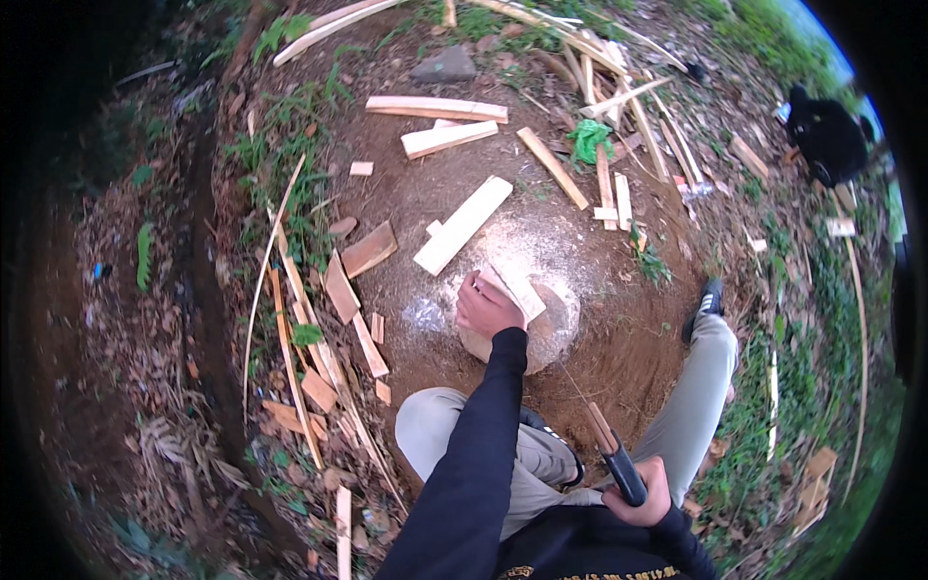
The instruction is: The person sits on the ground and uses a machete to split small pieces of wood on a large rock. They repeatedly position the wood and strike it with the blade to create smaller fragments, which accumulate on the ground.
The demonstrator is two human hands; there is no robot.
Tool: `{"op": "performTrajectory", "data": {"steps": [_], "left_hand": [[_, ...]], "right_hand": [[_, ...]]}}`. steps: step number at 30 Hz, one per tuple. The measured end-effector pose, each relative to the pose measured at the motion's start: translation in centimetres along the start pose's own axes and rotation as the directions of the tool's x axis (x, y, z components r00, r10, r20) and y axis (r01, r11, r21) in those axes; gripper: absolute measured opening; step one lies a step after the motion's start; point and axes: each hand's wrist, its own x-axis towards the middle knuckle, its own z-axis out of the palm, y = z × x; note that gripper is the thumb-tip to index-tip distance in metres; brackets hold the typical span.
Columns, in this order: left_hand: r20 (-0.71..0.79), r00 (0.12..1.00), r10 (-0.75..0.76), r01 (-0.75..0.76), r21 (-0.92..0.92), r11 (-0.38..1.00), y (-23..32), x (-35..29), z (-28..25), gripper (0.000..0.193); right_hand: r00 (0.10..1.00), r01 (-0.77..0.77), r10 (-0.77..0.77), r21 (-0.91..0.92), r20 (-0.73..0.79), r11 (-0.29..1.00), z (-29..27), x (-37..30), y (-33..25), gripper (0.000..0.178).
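My left hand point(488, 307) is closed on a short pale wooden board point(517, 290), which rests tilted on a round wood stump point(556, 333). White sawdust lies around the stump. Lower right, my right hand point(643, 495) is wrapped round the black handle of a long thin tool point(626, 472). Its narrow brownish front part points up and left toward the stump, seen nearly edge-on, so I cannot tell whether it is a saw or a machete. A longer pale plank point(464, 224) lies on the soil just beyond my left hand.
Cut wood pieces point(449, 138) are strewn beyond the stump. Long strips point(324, 358) lie along the left beside a dark ditch point(208, 290). A green plastic bag point(588, 140) sits near a pile of sticks. At far right is a black object point(826, 135).
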Motion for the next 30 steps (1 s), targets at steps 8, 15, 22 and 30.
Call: {"op": "performTrajectory", "data": {"steps": [8, 15, 22, 30], "left_hand": [[0.045, 0.999, 0.007, -0.006, -0.022, 1.0, 1.0, 0.1, -0.1, 0.025], [0.03, 1.0, -0.008, 0.009, -0.041, 0.999, 0.5, 0.4, -0.4, 0.024], [0.017, 1.0, -0.006, 0.007, -0.04, 0.999, 0.6, 0.3, -0.8, 0.025], [0.074, 0.997, -0.016, 0.022, -0.078, 0.997, 1.1, 0.1, -0.3, 0.025]], "right_hand": [[0.98, 0.161, -0.173, -0.119, -0.1, 0.98, 3.3, 8.9, 5.4, 0.029], [0.999, -0.048, 0.048, -0.042, -0.004, 0.998, -0.4, 1.5, 1.1, 0.03], [1.0, -0.013, 0.014, -0.031, 0.024, 0.999, 1.1, 5.0, 3.0, 0.027], [0.926, 0.189, -0.149, 0.087, -0.346, 0.978, 5.2, 11.8, 5.1, 0.03]]}}
